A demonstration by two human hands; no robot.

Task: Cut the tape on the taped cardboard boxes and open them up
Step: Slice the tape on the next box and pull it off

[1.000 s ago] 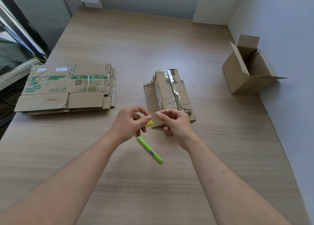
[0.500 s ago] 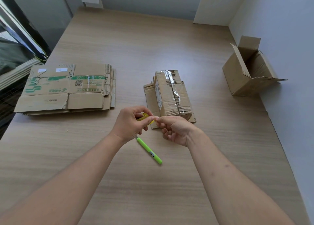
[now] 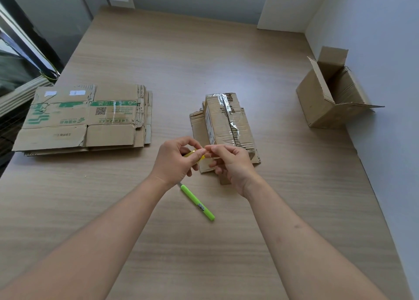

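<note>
Two hands, one taped box, one open box, one flat stack.
We see left hand (image 3: 175, 161) and right hand (image 3: 229, 163) pinching one yellow piece (image 3: 196, 154); taped box (image 3: 226, 123) at 12 o'clock, green cutter (image 3: 197, 205) at 6.

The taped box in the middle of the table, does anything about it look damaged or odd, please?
Yes: the taped box has ragged strips torn along its tape seam, baring the corrugation, and the clear tape there is wrinkled. It sits on flattened cardboard.
</note>
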